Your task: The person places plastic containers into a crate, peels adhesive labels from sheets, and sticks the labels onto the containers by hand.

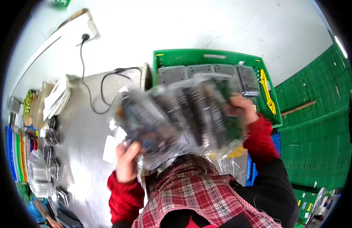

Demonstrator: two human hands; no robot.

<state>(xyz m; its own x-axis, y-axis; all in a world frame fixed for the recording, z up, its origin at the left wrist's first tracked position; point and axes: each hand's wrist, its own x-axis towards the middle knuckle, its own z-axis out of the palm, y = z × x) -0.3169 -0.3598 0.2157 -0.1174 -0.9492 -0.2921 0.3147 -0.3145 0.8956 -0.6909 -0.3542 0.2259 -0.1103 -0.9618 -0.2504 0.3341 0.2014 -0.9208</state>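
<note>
A row of several clear plastic packs (187, 114) with dark and green contents is squeezed between my two hands, blurred by motion. My left hand (127, 159) grips the row's left end, thumb raised along the plastic. At the right end, my right hand (242, 108) is closed round the outermost pack. The packs hang in front of my body, partly over the near side of a green crate (212, 55). Inside that crate stand more clear-lidded packs (200, 70) in a row. What the packs contain is too blurred to name.
A metal table (88, 148) lies to the left, with a black cable (83, 72) and white papers (109, 148). Coloured folders (16, 155) and stacked clear trays (41, 178) line the far left. Stacked green crates (316, 125) rise on the right. A person's hand (53, 222) shows lower left.
</note>
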